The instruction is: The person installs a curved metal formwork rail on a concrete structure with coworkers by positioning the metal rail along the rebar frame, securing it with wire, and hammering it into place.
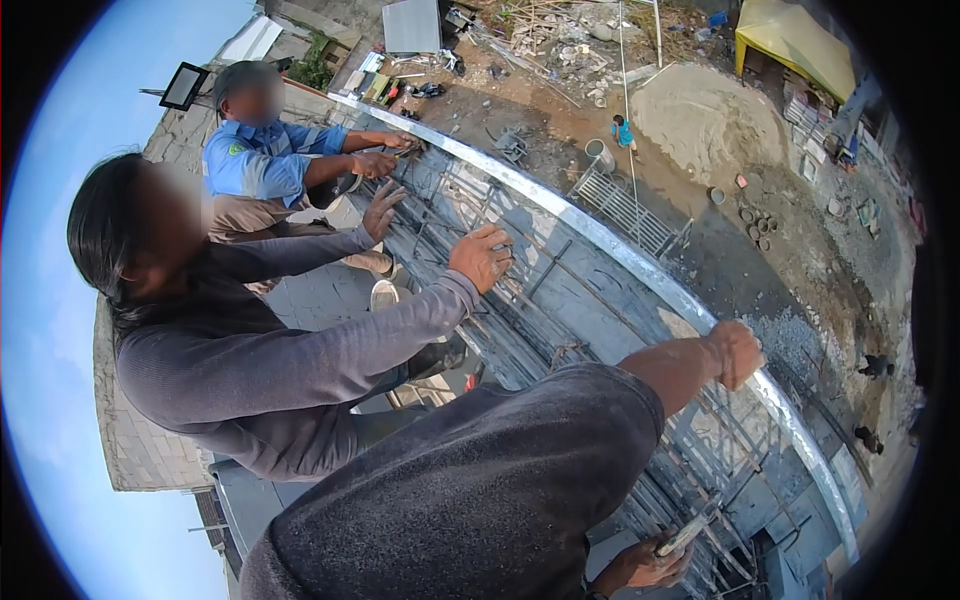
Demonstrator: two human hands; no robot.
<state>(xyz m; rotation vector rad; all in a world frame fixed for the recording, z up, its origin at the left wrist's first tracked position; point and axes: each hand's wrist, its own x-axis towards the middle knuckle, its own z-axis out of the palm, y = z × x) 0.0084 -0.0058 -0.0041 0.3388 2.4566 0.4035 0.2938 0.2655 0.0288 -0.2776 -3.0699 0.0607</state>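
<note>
Your L hand (737,355) gripped the pale rail (605,237), prob. for balance; your R hand (650,566) was closed on a tool (690,530), type unclear, near the rods (640,498), prob. kept handy.

We could not see whether the left hand (735,355) gripped the pale rail (640,262) along the deck (605,335)'s outer edge, since it hid that stretch. The view's bottom cut off the right hand (640,567)'s forearm, and its tool (690,530) was too unclear to name. We lost the bars (530,350) behind the dark sleeve (480,480). The dark shapes (877,367) on the ground were too small to tell.
</note>
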